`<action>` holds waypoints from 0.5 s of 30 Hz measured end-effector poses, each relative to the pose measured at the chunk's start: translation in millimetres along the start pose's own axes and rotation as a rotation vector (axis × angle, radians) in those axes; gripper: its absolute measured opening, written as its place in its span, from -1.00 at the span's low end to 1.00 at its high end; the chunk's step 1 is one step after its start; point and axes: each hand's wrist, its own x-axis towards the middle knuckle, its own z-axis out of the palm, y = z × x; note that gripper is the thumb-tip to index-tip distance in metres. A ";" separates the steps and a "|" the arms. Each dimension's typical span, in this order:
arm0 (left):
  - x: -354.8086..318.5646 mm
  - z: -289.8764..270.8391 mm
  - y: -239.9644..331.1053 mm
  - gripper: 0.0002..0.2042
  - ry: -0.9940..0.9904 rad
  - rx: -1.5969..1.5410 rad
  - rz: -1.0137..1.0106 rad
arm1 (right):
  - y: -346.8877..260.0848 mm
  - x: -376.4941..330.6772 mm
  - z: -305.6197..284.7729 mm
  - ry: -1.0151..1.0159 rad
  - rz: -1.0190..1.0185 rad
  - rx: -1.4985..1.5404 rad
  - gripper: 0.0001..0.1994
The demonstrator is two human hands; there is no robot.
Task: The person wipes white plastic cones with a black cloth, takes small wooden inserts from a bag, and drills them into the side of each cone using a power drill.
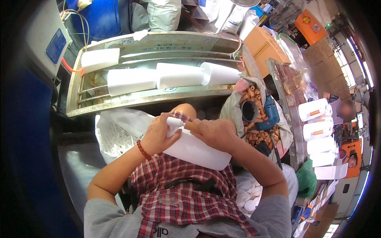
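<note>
A white plastic container (198,152) lies on its side across my lap, over a red checked apron. My left hand (156,135), with a beaded bracelet at the wrist, is closed around the container's short white stem (174,122). Between the fingers of my right hand (217,135) is a brown tubular piece (191,127), its end meeting the stem. Whether it sits inside the stem or only touches it, I cannot tell. My right palm rests over the container's upper side.
White containers (133,81) lie on rails in a metal trough (166,95) ahead. At right, a cloth-lined bag (285,139) holds brown tubular pieces (262,139) and a blue power drill (271,113). White scraps (113,144) fill a bag at left. White containers with brown pieces (317,129) stand farther right.
</note>
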 end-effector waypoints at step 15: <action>-7.3 9.3 -4.2 -0.44 0.005 -0.095 0.031 | -14.2 24.1 -6.3 -0.351 0.152 0.286 -0.66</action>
